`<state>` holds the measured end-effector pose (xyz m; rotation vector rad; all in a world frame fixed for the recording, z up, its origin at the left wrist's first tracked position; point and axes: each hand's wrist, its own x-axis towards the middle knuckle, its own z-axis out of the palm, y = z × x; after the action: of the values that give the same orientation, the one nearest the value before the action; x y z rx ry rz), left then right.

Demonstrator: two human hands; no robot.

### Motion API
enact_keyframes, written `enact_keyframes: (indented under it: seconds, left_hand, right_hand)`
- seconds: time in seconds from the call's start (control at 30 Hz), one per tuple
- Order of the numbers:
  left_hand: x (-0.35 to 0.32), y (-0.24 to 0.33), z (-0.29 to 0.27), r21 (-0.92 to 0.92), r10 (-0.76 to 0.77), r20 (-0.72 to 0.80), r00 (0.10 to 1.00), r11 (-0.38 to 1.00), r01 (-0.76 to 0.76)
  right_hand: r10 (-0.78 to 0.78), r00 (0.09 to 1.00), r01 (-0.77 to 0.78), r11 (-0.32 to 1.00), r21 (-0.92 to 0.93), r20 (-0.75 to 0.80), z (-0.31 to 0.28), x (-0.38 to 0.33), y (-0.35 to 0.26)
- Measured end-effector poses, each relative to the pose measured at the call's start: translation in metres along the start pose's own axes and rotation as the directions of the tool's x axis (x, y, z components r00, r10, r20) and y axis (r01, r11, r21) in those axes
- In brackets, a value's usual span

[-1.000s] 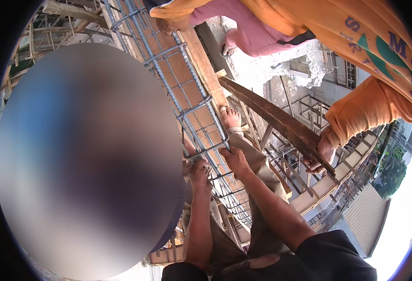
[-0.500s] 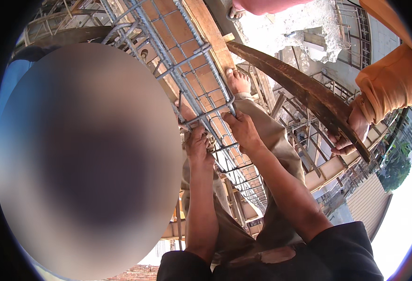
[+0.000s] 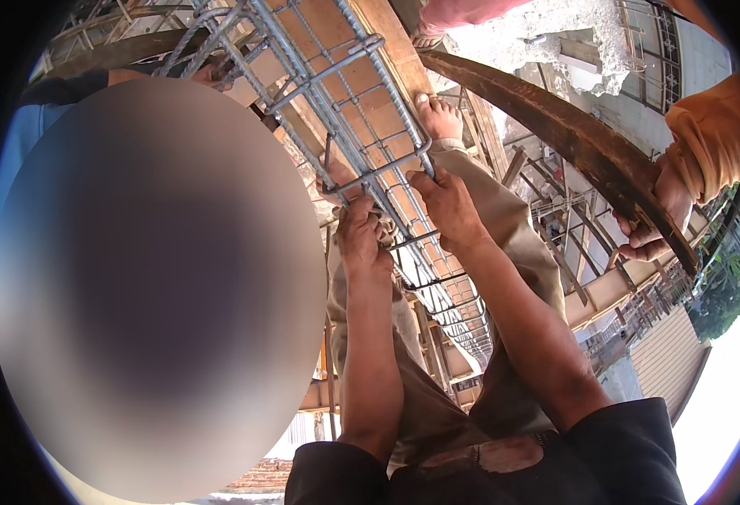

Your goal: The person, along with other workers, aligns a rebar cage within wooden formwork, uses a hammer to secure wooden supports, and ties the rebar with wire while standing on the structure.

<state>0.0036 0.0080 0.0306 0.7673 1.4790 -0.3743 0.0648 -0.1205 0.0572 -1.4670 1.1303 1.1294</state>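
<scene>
The person's left hand (image 3: 363, 236) and right hand (image 3: 454, 210) are gripping opposite sides of the steel cage (image 3: 371, 178), which is stretching between and beyond them; they're apparently steadying it, and shifting it would call for even pulling.

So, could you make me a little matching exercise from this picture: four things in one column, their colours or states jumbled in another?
Things:
1. Steel bar cage
2. Long brown beam
3. Co-worker's sleeve at the far right
4. Wearer's shirt

Colours or states:
A. Black
B. Gripped by the wearer's left hand and right hand
C. Orange
D. Held near one end by a co-worker's hand

Right pairs: 1-B, 2-D, 3-C, 4-A
</scene>
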Motion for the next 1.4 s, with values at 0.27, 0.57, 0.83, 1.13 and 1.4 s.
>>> enact_keyframes:
  seconds: [0.27, 0.57, 0.83, 1.13, 1.4]
  left_hand:
    - [-0.004, 0.002, 0.003, 0.011, -0.044, 0.028, 0.999, 0.999, 0.044]
    - [-0.001, 0.001, 0.006, -0.007, 0.013, 0.027, 1.0, 1.0, -0.013]
    - [0.0, 0.0, 0.004, -0.033, -0.033, 0.029, 0.999, 0.999, 0.034]
    - [0.013, -0.015, -0.008, 0.007, 0.023, 0.008, 1.0, 1.0, -0.023]
    - [0.013, -0.009, -0.007, -0.052, 0.023, 0.036, 0.999, 0.998, -0.021]
  right_hand:
    - [-0.37, 0.929, 0.365, 0.908, -0.204, 0.014, -0.005, 0.025, 0.034]
    - [-0.045, 0.998, 0.042, 0.997, -0.065, -0.047, -0.002, 0.0, 0.0]
    - [-0.124, 0.992, 0.12, 0.988, -0.1, -0.036, -0.002, 0.007, 0.007]
    - [-0.108, 0.994, 0.107, 0.993, -0.044, -0.016, 0.0, 0.007, 0.006]
    - [-0.216, 0.975, 0.205, 0.967, -0.15, -0.055, 0.004, 0.021, 0.023]
